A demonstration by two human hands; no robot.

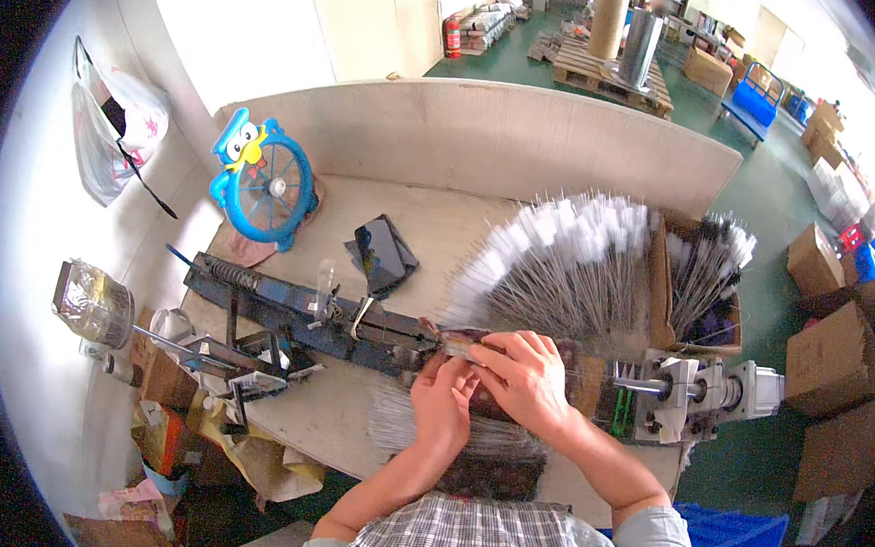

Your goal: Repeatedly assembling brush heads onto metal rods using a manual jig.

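My left hand (440,406) and my right hand (525,381) meet at the end of a long dark metal fixture (386,323) on the bench. The fingers of both are closed together around a small pale piece (458,346), mostly hidden by the fingertips; its kind does not show. Beyond my right hand lies a fanned heap of thin wire brushes (571,257) with white bristle ends. Below my left wrist, a bundle of thin pale wires (395,417) rests at the bench's near side. To the right stands a metal spindle unit (693,390).
A cardboard box (662,312) holds more brushes, some dark. A blue duck-shaped fan (268,188) and a dark flat phone-like object (382,255) sit behind the fixture. An upright board (486,136) edges the bench's far side. A lamp-like head (98,305) juts in at left.
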